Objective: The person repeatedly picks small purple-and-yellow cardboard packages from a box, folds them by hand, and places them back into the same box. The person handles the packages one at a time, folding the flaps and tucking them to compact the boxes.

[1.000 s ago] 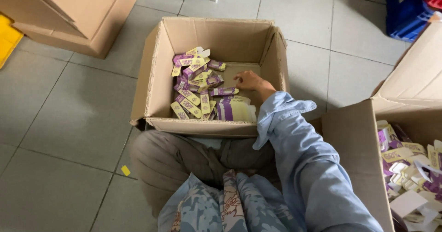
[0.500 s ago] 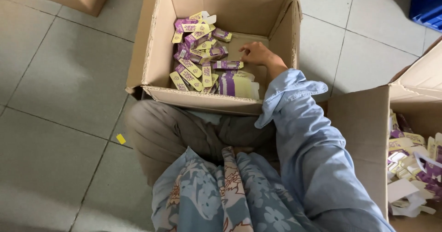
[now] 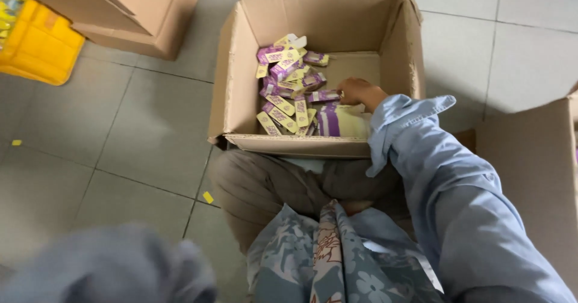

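Right hand (image 3: pixel 355 90) rests on the purple packets (image 3: pixel 289 83) inside the cardboard box (image 3: pixel 325 20). Whether its grip has closed on one, I cannot tell. Left hand is out of sight.

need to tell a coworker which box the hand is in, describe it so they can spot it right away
On the grey tiled floor, directly in front of the seated person's knees, stands an open cardboard box. The right hand reaches into it. Unlike the neighbouring boxes, it holds a loose pile of small purple and cream cartons on its left side.

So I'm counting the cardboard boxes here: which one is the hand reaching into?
The open middle box, partly filled with small purple and cream cartons. The right hand is inside it; the other boxes are untouched.
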